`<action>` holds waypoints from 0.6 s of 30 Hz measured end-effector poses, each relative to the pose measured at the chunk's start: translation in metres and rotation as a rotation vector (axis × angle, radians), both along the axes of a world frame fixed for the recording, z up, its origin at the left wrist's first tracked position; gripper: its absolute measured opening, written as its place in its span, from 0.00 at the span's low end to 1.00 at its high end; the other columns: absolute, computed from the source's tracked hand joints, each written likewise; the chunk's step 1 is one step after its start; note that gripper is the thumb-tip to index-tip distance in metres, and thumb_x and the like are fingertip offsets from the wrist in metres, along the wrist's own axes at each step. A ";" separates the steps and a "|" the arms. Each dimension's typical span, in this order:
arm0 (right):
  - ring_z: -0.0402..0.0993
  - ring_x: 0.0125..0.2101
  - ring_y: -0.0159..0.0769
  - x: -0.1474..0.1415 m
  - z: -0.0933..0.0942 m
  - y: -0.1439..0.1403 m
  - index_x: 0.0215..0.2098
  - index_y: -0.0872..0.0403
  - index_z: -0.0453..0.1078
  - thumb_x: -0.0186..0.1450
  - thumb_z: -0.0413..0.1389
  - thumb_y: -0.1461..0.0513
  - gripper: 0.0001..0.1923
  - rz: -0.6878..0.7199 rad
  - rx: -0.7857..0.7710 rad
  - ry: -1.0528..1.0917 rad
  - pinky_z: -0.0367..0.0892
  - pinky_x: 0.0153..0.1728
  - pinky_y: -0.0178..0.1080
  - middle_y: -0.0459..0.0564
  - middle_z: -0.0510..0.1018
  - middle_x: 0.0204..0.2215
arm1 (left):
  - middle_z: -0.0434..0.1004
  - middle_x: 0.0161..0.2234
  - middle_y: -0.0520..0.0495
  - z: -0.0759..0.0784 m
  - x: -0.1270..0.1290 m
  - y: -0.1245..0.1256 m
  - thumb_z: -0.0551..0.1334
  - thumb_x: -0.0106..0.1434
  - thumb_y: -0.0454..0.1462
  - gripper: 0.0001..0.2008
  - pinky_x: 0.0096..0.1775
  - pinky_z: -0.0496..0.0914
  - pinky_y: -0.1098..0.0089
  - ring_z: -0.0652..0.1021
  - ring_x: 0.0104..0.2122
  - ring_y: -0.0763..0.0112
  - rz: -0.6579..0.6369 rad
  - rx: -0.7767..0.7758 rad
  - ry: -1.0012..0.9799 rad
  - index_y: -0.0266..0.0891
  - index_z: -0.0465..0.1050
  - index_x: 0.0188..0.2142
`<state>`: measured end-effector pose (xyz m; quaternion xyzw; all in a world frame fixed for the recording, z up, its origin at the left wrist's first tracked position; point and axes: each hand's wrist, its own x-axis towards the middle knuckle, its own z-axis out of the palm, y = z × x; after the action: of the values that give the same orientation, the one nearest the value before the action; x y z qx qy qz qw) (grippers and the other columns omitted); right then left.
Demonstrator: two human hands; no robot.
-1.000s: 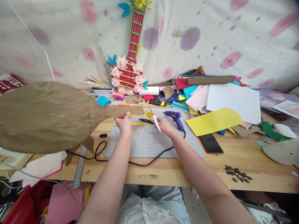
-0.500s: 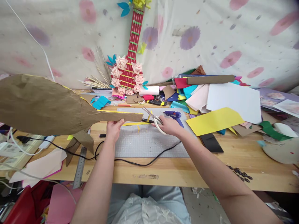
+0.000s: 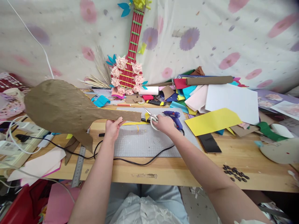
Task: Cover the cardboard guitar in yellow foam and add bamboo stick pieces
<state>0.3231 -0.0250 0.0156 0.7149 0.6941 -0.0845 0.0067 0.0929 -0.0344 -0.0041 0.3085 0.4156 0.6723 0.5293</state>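
My left hand [image 3: 112,128] grips the neck of a brown paper guitar shape [image 3: 60,107], held level above the table with its wide body out to the left. My right hand [image 3: 163,123] holds white-handled scissors [image 3: 151,117], blades pointing up-left toward the neck's end. A small yellow paper scrap [image 3: 146,116] sits at the blades. Both hands hover over a grey cutting mat [image 3: 144,140]. A purple glue gun [image 3: 174,116] lies just right of my right hand.
A black cable [image 3: 140,161] crosses the mat's front edge. A decorated red paper guitar [image 3: 129,67] leans on the cloth wall. Coloured paper sheets [image 3: 212,121] pile up at right, with a black phone [image 3: 210,142], dark seeds [image 3: 234,173] and a steel ruler [image 3: 78,166].
The brown guitar shape has turned and swung, its body now looking smaller and farther left. My right hand with the scissors has shifted slightly up-left toward the neck's end.
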 end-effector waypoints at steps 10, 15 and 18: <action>0.66 0.50 0.40 -0.007 -0.014 0.042 0.49 0.56 0.65 0.61 0.52 0.57 0.19 0.097 0.123 0.132 0.60 0.48 0.38 0.57 0.71 0.49 | 0.75 0.27 0.50 0.012 0.003 -0.001 0.67 0.40 0.30 0.14 0.35 0.75 0.64 0.76 0.28 0.72 -0.027 -0.132 0.059 0.34 0.71 0.30; 0.71 0.44 0.33 -0.013 -0.005 0.031 0.46 0.57 0.66 0.65 0.47 0.54 0.18 0.095 -0.001 0.725 0.65 0.45 0.35 0.53 0.74 0.44 | 0.75 0.26 0.49 0.015 0.007 0.001 0.66 0.40 0.29 0.12 0.32 0.75 0.66 0.76 0.26 0.72 -0.007 -0.184 0.088 0.33 0.71 0.28; 0.74 0.35 0.28 -0.022 -0.004 0.013 0.47 0.56 0.65 0.64 0.49 0.55 0.17 0.151 -0.258 1.117 0.69 0.38 0.33 0.50 0.76 0.37 | 0.75 0.25 0.49 0.016 0.009 0.002 0.66 0.40 0.29 0.11 0.28 0.75 0.70 0.75 0.24 0.73 -0.001 -0.201 0.089 0.33 0.71 0.27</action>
<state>0.3007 -0.0121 0.0120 0.5038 0.6255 -0.5323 -0.2676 0.1023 -0.0328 0.0124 0.2836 0.5038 0.6124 0.5391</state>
